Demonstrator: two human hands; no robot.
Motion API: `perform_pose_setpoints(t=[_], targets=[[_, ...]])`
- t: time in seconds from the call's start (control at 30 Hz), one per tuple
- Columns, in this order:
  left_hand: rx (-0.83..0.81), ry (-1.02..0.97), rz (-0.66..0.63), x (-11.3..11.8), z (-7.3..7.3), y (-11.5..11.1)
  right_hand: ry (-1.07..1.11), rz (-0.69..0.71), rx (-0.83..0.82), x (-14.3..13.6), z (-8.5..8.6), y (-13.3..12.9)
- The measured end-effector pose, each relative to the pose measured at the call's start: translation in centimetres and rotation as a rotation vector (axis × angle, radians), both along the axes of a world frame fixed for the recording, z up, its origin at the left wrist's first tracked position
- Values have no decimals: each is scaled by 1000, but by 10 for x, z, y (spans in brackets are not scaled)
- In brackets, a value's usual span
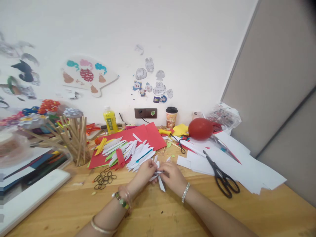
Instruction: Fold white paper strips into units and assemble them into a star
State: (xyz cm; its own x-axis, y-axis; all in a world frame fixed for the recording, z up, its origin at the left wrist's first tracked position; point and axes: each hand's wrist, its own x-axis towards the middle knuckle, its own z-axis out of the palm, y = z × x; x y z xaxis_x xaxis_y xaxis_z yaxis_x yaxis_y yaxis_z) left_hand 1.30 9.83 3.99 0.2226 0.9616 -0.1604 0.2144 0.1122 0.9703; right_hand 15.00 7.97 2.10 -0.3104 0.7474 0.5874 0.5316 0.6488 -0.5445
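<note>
Both hands meet over the wooden table at the middle of the view. My left hand (147, 170) is closed on a cluster of folded white paper strips (161, 183), which fan out between the hands. From the right, my right hand (172, 173) pinches the same cluster, its thumb and fingertips close to the left fingertips. The fingers cover the centre of the cluster. Just beyond the left hand, a pile of folded paper strips (142, 157), mostly white, lies partly on red paper (154, 135). Black rubber bands (105, 178) lie left of the left wrist.
Black scissors (222, 179) lie on the right, beside white paper sheets (256, 174). Behind them sits a red balloon (200, 129). A lidded cup (171, 118) and a yellow bottle (110, 120) stand near the wall. Wooden sticks (77, 144) and a long white case (37, 197) are at left.
</note>
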Motion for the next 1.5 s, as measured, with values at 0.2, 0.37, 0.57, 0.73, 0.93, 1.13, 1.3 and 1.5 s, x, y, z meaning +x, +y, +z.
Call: perform_pose_setpoints(t=[0.2,0.37,0.57,0.73,0.93,1.13,1.3,1.5], targets=[[-23,17,15,1,-3,1,-40,-15,65,-1,2,-2],[-4,6,12,0,-5,2,-128,13,214,2,-1,-2],[7,11,21,0,-2,1,-216,41,301,3,1,0],[20,7,40,1,-6,0,-219,32,310,5,6,-3],[31,-16,48,2,-10,0,-320,55,374,7,11,-6],[57,-61,63,3,-12,1,-236,19,247,14,14,-2],[113,-72,98,8,-16,-1,-258,-28,332,11,13,-3],[150,-59,112,11,-21,-3,-234,-58,290,9,14,-6]])
